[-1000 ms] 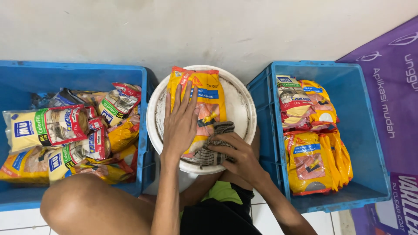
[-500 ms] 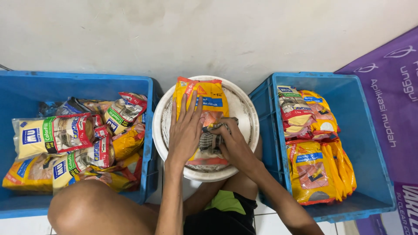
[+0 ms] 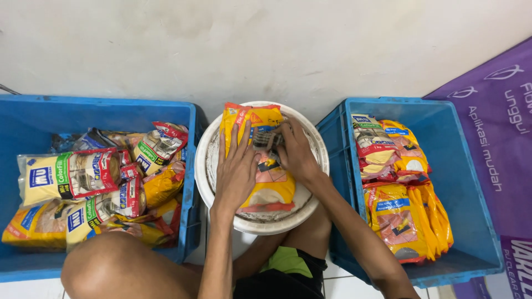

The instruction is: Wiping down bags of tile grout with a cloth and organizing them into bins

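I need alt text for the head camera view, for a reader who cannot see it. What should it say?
A person's left hand presses flat on a yellow packet lying on a white round lid, while the right hand holds a small dark tool against it. A blue crate of mixed packets stands at the left, and another blue crate of stacked yellow packets at the right.

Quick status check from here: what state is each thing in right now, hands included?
Left hand: flat on the yellow packet.
Right hand: gripping a small dark tool.
Yellow packet: lying on the white bucket.
White bucket: lid on.
Left crate: heaped full.
Right crate: part filled.
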